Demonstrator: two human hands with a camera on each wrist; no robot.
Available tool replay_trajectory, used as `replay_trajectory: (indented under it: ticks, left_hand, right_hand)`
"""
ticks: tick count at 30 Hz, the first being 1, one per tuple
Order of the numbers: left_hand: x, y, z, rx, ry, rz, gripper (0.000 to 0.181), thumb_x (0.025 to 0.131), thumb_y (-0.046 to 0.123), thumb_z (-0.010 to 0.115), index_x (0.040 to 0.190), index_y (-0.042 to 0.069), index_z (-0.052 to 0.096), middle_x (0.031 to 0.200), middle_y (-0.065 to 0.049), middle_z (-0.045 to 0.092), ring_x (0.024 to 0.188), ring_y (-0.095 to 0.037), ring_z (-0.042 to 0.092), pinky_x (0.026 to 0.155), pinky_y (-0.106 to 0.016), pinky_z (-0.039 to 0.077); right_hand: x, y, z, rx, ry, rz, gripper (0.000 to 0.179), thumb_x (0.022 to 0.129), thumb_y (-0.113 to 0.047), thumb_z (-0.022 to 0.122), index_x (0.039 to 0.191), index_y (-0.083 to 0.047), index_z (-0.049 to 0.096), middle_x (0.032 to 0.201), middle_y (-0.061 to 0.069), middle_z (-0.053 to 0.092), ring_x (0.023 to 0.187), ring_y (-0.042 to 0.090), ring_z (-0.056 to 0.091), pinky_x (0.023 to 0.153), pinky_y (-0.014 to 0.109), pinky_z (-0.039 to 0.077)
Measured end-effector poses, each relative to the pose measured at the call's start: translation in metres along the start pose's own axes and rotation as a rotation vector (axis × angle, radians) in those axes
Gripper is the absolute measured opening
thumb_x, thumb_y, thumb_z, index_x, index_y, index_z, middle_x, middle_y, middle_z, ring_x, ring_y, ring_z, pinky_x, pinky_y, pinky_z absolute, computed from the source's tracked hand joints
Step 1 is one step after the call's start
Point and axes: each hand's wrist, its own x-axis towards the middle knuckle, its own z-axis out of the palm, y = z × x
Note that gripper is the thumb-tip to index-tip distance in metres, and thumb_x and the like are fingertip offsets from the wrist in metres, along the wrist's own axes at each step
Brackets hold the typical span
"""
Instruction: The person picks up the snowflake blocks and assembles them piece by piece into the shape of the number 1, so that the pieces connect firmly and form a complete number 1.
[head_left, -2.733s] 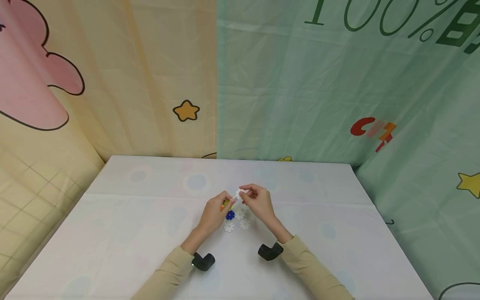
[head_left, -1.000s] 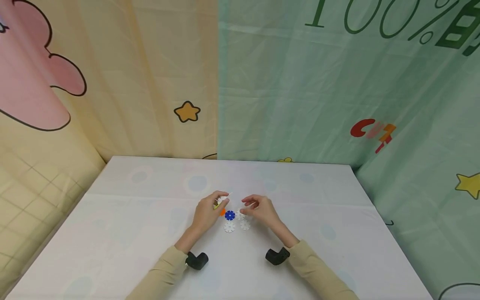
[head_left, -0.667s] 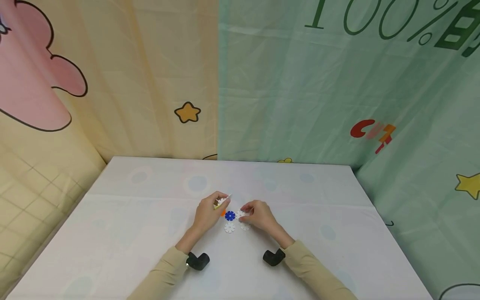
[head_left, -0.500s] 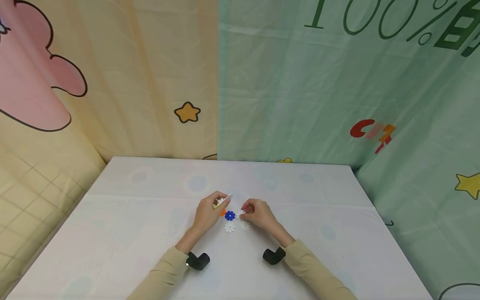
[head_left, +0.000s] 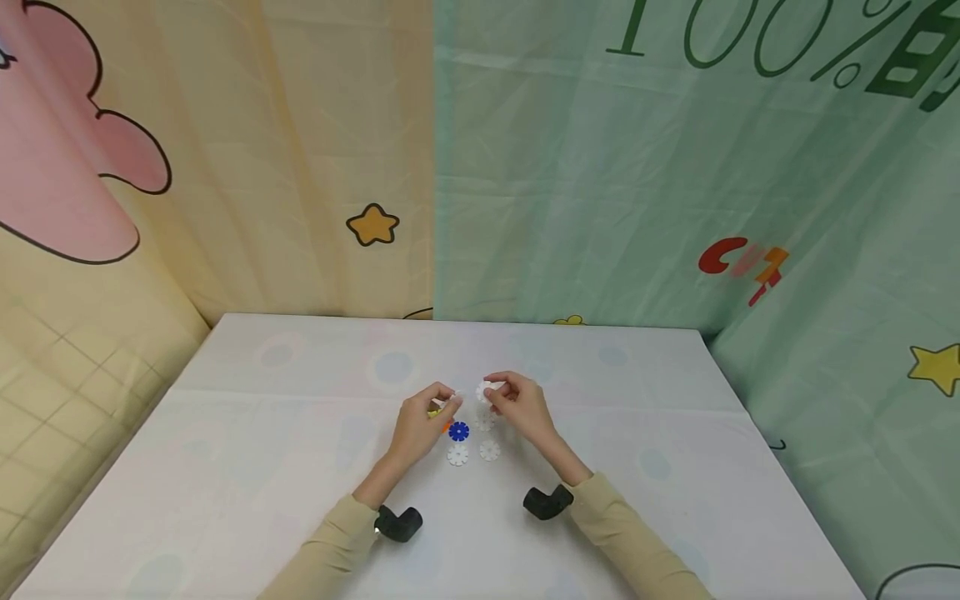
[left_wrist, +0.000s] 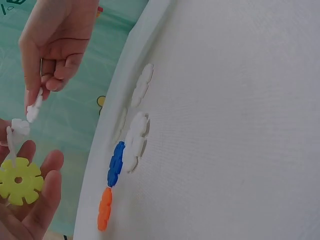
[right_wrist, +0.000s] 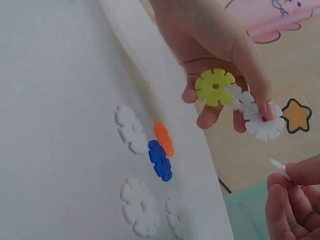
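Another white disc has come up to the joined pieces
Head view: the right hand (head_left: 522,408), down by the table (head_left: 300,492) a moment ago, has risen beside the left hand (head_left: 420,421), pinching a loose white disc (head_left: 481,390); a blue disc (head_left: 459,431) lies below. Left wrist view: the left hand holds joined pieces, a yellow disc (left_wrist: 20,181) among them, while an orange disc (left_wrist: 104,209) lies on the table just beside the blue one. Right wrist view: the left thumb presses the chain's white end disc (right_wrist: 263,132), well apart from the loose one; three white discs (right_wrist: 131,129) remain on the table. The pick-up looks done, the joining not yet.
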Motion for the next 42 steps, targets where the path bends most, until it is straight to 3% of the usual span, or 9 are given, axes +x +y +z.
replay_trajectory:
  ticks: [7,12,15,19,23,26,31,36,42]
  left_hand:
    - [0.0,0.0,0.002,-0.01,0.009,0.038,0.016,0.091,0.03,0.066,0.094,0.014,0.07,0.096,-0.005,0.07,0.073,-0.012,0.06,0.059,-0.02,0.048]
    - [0.001,0.002,0.004,-0.008,0.025,0.086,0.013,0.092,0.025,0.065,0.089,0.013,0.068,0.09,-0.004,0.071,0.069,-0.01,0.06,0.058,-0.02,0.047]
    - [0.001,0.004,0.004,0.0,0.028,0.113,0.012,0.093,0.024,0.064,0.088,0.014,0.067,0.086,-0.002,0.071,0.068,-0.009,0.059,0.06,-0.02,0.046]
    - [0.001,0.007,0.005,0.023,0.03,0.136,0.012,0.093,0.024,0.064,0.087,0.014,0.065,0.079,-0.001,0.07,0.073,-0.011,0.058,0.065,-0.021,0.046]
    - [0.001,0.009,0.006,0.034,0.043,0.168,0.014,0.093,0.023,0.064,0.086,0.011,0.065,0.077,-0.001,0.069,0.075,-0.012,0.057,0.068,-0.023,0.048]
    - [0.001,0.009,0.008,0.044,0.069,0.199,0.013,0.093,0.02,0.064,0.085,0.009,0.064,0.078,-0.002,0.068,0.075,-0.012,0.057,0.068,-0.023,0.048]
    - [0.0,0.007,0.011,0.061,0.095,0.22,0.012,0.092,0.016,0.064,0.083,0.009,0.062,0.078,-0.002,0.067,0.073,-0.011,0.056,0.068,-0.024,0.048]
    - [-0.001,0.005,0.01,0.072,0.071,0.197,0.014,0.093,0.021,0.063,0.084,0.011,0.062,0.077,-0.001,0.064,0.07,-0.009,0.051,0.065,-0.021,0.044]
    - [-0.001,0.003,0.007,-0.064,-0.018,0.139,0.012,0.095,0.019,0.06,0.099,0.008,0.059,0.09,-0.01,0.067,0.075,-0.017,0.064,0.063,-0.018,0.05]
  right_hand:
    - [-0.002,-0.012,-0.001,0.11,0.066,-0.039,0.019,0.09,-0.011,0.067,0.108,-0.005,0.068,0.071,0.01,0.063,0.058,0.015,0.061,0.057,0.022,0.053]
    - [-0.002,-0.017,0.001,0.157,0.086,-0.066,0.019,0.09,-0.01,0.067,0.107,-0.002,0.068,0.071,0.015,0.064,0.061,0.029,0.065,0.055,0.018,0.052]
    - [-0.002,-0.019,0.003,0.179,0.097,-0.065,0.02,0.089,-0.011,0.067,0.107,-0.001,0.068,0.073,0.018,0.065,0.066,0.038,0.066,0.055,0.02,0.053]
    - [-0.002,-0.024,0.005,0.195,0.092,-0.042,0.023,0.089,-0.008,0.067,0.109,0.003,0.066,0.076,0.024,0.066,0.068,0.042,0.067,0.059,0.034,0.057]
    - [-0.003,-0.027,0.008,0.205,0.098,-0.041,0.019,0.088,-0.006,0.068,0.105,0.003,0.067,0.074,0.023,0.066,0.068,0.046,0.066,0.056,0.029,0.056]
    - [-0.004,-0.024,0.012,0.247,0.129,-0.034,0.017,0.086,-0.006,0.069,0.101,0.001,0.068,0.072,0.018,0.067,0.06,0.033,0.067,0.052,0.018,0.051]
    - [-0.006,-0.022,0.017,0.301,0.15,0.003,0.02,0.086,-0.005,0.07,0.102,0.006,0.067,0.073,0.018,0.069,0.051,0.005,0.062,0.052,0.019,0.052]
    - [-0.005,-0.018,0.013,0.296,0.09,0.019,0.021,0.089,-0.009,0.068,0.105,0.004,0.069,0.079,0.021,0.07,0.055,0.006,0.064,0.055,0.02,0.054]
    - [-0.004,-0.017,0.006,0.251,0.025,0.071,0.023,0.092,-0.012,0.063,0.11,0.0,0.07,0.091,0.019,0.071,0.064,0.009,0.063,0.06,0.024,0.056]
